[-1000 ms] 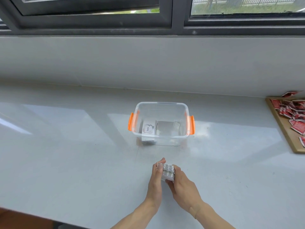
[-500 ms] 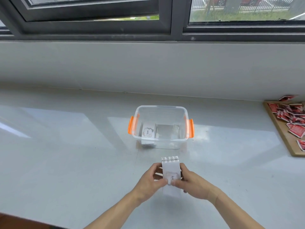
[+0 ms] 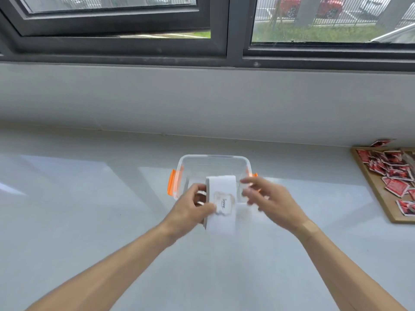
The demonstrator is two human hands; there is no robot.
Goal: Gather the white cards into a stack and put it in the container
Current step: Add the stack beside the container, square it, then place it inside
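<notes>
White cards in 1 stack (image 3: pixel 221 204) sit pinched in our left hand (image 3: pixel 190 213), thumb across the printed top card and fingers curled under the left edge. We hold it above the table (image 3: pixel 89 221), at the near rim of the clear container (image 3: pixel 213 158) with orange clips. Our right hand (image 3: pixel 269 198) hovers just beside the stack's right edge, fingers spread and blurred, gripping nothing. Red cards lie on a wooden board (image 3: pixel 381 203) far right.

The container (image 3: pixel 213 159) is set mid-tabletop (image 3: pixel 78 198) toward the back edge, the card stack (image 3: pixel 221 206) is held before it, and a tray (image 3: pixel 370 189) is placed at the right edge.
</notes>
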